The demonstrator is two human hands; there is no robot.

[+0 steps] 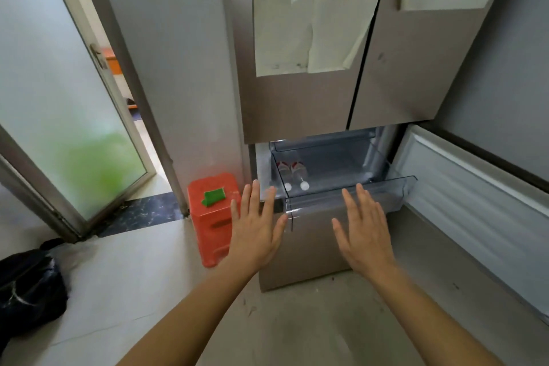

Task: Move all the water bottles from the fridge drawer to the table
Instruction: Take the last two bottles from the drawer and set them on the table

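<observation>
The clear fridge drawer (350, 196) stands pulled out below the upper fridge doors. Two water bottles with red-and-white labels and white caps lie side by side at its left end, one (284, 174) left of the other (299, 173), caps toward me. My left hand (255, 227) is stretched out flat with fingers spread, just in front of the drawer's left corner. My right hand (364, 230) is likewise flat and spread before the drawer's front wall. Neither hand holds anything. No table is in view.
An orange plastic stool (212, 217) with a green patch stands left of the fridge. The open lower fridge door (475, 205) juts out at right. A frosted glass door (68, 116) stands ajar at left. A black bag (28, 288) lies on the floor.
</observation>
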